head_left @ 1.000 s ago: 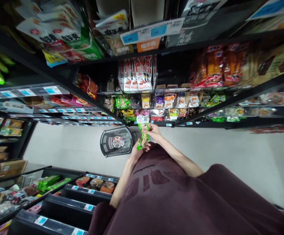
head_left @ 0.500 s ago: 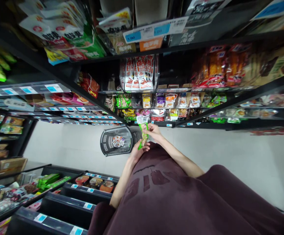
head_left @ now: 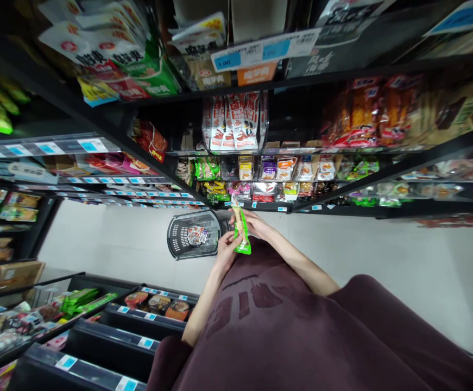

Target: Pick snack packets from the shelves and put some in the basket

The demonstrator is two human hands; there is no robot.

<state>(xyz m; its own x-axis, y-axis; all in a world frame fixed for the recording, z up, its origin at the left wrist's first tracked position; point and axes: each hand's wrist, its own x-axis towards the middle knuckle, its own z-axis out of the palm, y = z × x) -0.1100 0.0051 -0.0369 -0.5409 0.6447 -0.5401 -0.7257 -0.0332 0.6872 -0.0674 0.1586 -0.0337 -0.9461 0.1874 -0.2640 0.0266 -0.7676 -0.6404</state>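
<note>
A slim green-and-clear snack packet (head_left: pixel 242 231) is held in front of my body, its printed end towards the shelves. My left hand (head_left: pixel 228 247) grips its near part from the left, the thumb lying on the packet. My right hand (head_left: pixel 252 221) holds the far part from the right, with some fingers behind it. Just left of my hands a dark grey shopping basket (head_left: pixel 175 236) stands on the floor. Inside it lie several small snack packets (head_left: pixel 197 235) with white, red and purple print.
Black shelves (head_left: pixel 301 144) filled with packaged snacks rise ahead, with blue-and-white price tags (head_left: pixel 275 50) along their edges. More shelving (head_left: pixel 49 147) runs along the left. Black display bins (head_left: pixel 109 342) stand at lower left, close to my left arm. Pale floor (head_left: pixel 383 255) stretches to the right.
The packet has been turned in my hands and shows its other face, its green end now further right. My left thumb now lies over it, while my right fingers have shifted behind.
</note>
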